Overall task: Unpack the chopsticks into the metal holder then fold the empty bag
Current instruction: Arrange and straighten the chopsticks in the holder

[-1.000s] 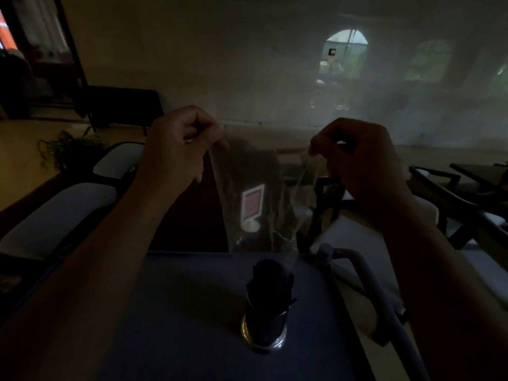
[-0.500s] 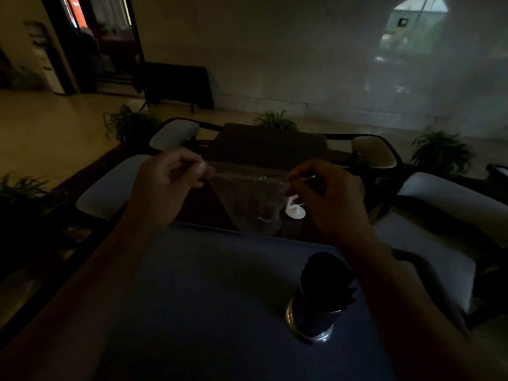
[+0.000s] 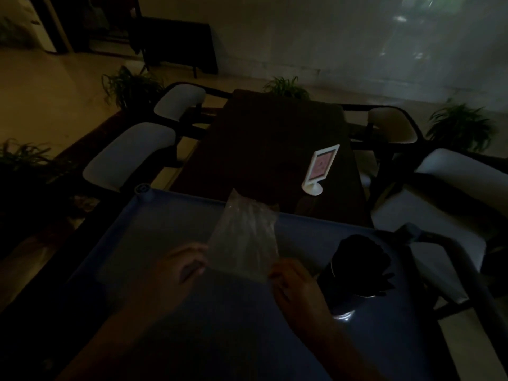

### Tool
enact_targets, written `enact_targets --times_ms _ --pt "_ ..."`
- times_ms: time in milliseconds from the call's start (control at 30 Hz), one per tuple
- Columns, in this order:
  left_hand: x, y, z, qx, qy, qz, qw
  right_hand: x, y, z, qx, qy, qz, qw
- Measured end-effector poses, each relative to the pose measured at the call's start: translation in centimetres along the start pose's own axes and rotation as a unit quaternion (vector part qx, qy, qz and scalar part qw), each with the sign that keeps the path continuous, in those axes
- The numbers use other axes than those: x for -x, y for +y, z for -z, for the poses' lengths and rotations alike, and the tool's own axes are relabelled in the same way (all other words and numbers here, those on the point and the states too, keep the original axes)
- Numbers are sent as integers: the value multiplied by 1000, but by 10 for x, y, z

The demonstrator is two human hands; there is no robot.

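The empty clear plastic bag (image 3: 243, 237) lies flat on the blue cart top (image 3: 165, 229), its far end reaching over the cart's back edge. My left hand (image 3: 182, 264) pinches the bag's near left corner. My right hand (image 3: 295, 284) holds its near right corner. Right of my right hand stands the metal holder (image 3: 349, 301), packed with dark chopsticks (image 3: 360, 257) that stick out of its top. The scene is very dim.
Past the cart stands a dark wooden table (image 3: 269, 149) with a small white sign stand (image 3: 320, 169). White-cushioned chairs (image 3: 129, 155) flank it on both sides. The cart's handle bar (image 3: 467, 270) runs along the right. Potted plants (image 3: 129, 86) line the floor.
Both hands have come down from chest height, bringing the bag from hanging in the air to lying flat on the cart top. The camera has tilted downward.
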State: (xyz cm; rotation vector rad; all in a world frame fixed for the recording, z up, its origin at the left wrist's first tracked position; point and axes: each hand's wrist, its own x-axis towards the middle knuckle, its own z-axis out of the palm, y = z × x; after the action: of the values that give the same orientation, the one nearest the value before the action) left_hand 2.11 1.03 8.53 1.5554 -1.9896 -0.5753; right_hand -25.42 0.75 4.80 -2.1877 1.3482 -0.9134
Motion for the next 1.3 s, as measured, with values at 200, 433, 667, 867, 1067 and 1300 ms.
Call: enact_targets --times_ms 200,433,667,867,1067,1300 --pt "32 -51 -40 -81 -166 4 983 42 26 -42 29 -112 -26 993" --pt "49 -59 -67 -114 -258 28 959 67 32 -50 10 -172 -34 984" --pt "13 -20 -75 -41 -210 54 975 70 48 9 34 -116 -159 980" --pt "-23 53 -94 69 -178 18 981 82 70 77 44 -61 -237 968" --pt "-48 111 -122 120 -173 -36 977 95 83 118 -36 55 -285 956" --pt "-71 147 -157 203 -148 50 967 82 102 129 -154 104 -274 944"
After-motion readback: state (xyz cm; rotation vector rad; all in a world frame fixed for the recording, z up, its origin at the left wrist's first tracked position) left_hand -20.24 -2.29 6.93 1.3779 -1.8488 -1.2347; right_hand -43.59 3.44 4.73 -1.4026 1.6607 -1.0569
